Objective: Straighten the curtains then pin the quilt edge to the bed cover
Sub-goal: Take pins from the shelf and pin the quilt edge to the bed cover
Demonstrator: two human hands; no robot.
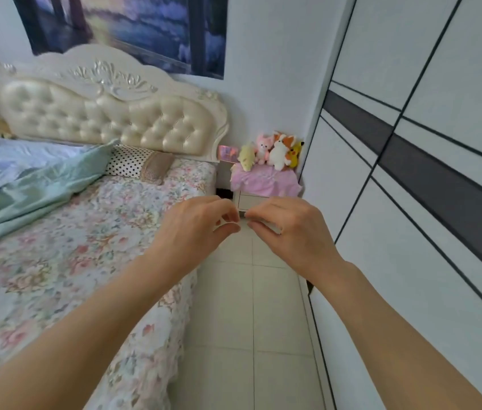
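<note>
My left hand [198, 229] and my right hand [290, 232] meet fingertip to fingertip above the floor beside the bed. Both pinch a small pale object [268, 225], which is too small and too hidden by my fingers to identify. The floral bed cover [71, 261] lies flat over the mattress to my left. A pale green and blue quilt [26, 179] is bunched up at the far left of the bed, well away from both hands. A polka-dot pillow [128, 164] rests against the headboard. No curtains are in view.
A tufted cream headboard [100, 113] stands against the back wall. A nightstand with a pink cloth [265, 182] and several plush toys [275, 150] fills the corner. A white wardrobe [411, 202] lines the right side. A tiled floor aisle [251, 321] runs between bed and wardrobe.
</note>
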